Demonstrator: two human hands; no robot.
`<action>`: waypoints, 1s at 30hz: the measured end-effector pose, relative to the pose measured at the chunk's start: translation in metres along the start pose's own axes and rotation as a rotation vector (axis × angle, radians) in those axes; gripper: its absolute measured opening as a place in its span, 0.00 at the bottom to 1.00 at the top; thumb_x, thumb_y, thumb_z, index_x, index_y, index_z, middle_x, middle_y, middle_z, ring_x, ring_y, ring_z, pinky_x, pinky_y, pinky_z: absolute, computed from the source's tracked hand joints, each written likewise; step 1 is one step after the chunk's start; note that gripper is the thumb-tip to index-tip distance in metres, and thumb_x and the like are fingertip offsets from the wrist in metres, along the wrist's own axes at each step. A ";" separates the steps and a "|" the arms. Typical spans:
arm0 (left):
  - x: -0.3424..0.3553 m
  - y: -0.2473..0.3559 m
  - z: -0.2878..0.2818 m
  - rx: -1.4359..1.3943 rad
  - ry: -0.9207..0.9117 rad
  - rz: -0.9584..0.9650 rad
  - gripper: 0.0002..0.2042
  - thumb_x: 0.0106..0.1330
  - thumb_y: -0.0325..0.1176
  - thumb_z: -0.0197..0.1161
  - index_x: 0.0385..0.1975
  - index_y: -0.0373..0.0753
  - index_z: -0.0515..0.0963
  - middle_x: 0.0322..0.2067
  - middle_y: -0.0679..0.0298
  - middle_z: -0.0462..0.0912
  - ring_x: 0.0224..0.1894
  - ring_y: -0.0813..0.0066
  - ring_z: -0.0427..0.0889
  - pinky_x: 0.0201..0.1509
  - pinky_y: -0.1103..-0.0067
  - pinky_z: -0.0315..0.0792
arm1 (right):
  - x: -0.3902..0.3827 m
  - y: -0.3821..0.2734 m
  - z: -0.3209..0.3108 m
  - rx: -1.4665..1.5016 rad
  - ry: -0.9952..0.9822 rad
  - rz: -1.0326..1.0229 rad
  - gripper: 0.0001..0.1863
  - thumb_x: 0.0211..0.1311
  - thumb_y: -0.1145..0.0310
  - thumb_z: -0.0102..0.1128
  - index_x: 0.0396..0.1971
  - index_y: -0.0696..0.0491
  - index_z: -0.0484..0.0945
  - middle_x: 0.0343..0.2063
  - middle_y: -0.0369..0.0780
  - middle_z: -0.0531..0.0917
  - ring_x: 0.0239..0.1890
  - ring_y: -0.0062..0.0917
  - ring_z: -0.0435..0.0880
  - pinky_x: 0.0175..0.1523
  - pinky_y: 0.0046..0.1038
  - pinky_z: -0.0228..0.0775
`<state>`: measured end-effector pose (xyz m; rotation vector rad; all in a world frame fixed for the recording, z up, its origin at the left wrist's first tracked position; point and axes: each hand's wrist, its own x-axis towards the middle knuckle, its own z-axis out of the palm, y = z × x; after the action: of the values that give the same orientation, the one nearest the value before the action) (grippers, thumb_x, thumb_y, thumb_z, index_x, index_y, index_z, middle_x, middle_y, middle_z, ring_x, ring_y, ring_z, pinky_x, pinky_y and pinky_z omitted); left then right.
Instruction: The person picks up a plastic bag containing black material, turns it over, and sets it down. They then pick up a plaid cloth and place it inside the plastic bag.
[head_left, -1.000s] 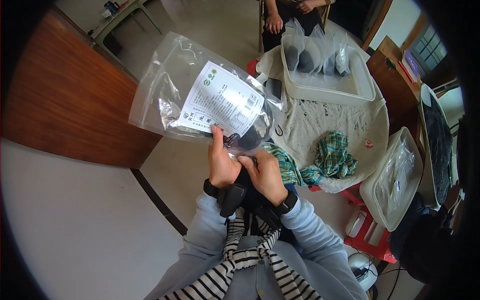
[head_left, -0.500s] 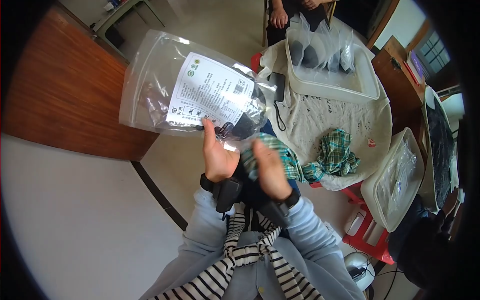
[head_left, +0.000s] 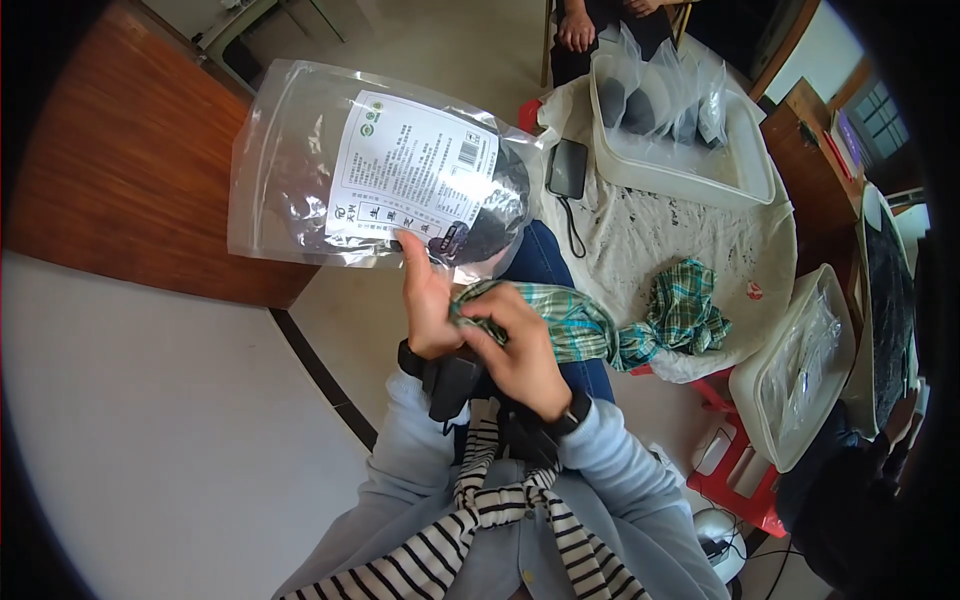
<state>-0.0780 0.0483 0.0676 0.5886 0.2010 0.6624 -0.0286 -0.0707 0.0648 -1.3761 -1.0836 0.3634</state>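
Note:
My left hand (head_left: 430, 305) grips a clear plastic pouch (head_left: 285, 190) by its lower edge, thumb on the front. The pouch is tilted, carries a white printed label, and has dark contents gathered at its right end; the fingers behind it are hidden. In my right hand (head_left: 520, 350) is the bunched end of a green plaid cloth (head_left: 570, 315), pinched close beside the left palm below the pouch. The cloth stretches over my knee to the cloth-covered round table (head_left: 650, 235), where its far part lies crumpled.
A black phone (head_left: 567, 168) with a strap lies on the table by a white tub (head_left: 690, 185) of filled clear bags. At right, a second white tub (head_left: 745, 400) with clear plastic rests on a red stool (head_left: 745, 480). Another person's hand (head_left: 577, 32) shows beyond the table.
My right hand has moved left with the cloth, up against my left hand, and turned palm inward. The pouch has shifted slightly left.

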 end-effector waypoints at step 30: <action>0.006 0.028 -0.036 0.170 -0.076 0.135 0.33 0.68 0.60 0.43 0.66 0.44 0.56 0.62 0.60 0.65 0.63 0.62 0.65 0.66 0.64 0.59 | 0.033 -0.010 -0.046 1.532 0.174 0.758 0.22 0.69 0.55 0.47 0.53 0.56 0.71 0.44 0.41 0.81 0.45 0.28 0.80 0.55 0.32 0.69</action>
<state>-0.1002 0.0862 0.0546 0.7947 0.1478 0.7563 0.0205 -0.0756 0.0946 -0.2985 0.1006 1.2575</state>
